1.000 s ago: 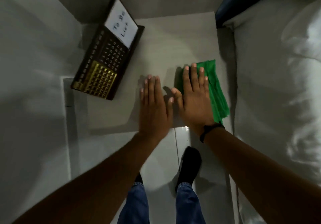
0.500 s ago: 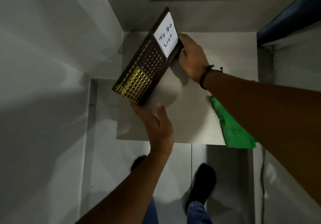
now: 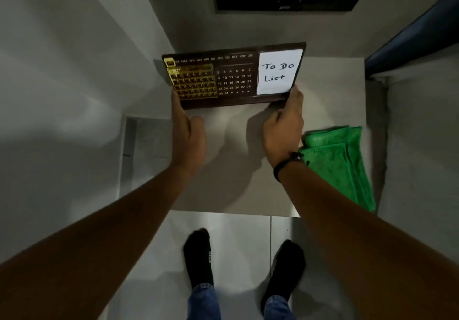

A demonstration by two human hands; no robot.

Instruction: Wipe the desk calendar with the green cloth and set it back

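We find the left hand (image 3: 188,131) closed on the lower left corner of the desk calendar (image 3: 233,75), fingers reaching up behind the gold date grid, thumb toward us. The calendar itself spans between the two hands, face tilted up toward the camera, its lower edge at or just above the pale counter (image 3: 223,170); contact there we cannot confirm. Our judgement is that a hold at both ends keeps the long board level and its face readable. The white "To Do List" note (image 3: 279,71) sits directly above the right hand (image 3: 283,126), which is clamped on the lower right corner, thumb on the front edge beneath the note. The green cloth (image 3: 340,160) lies folded on the counter just to the right of that wrist, unheld, within ready reach for wiping.
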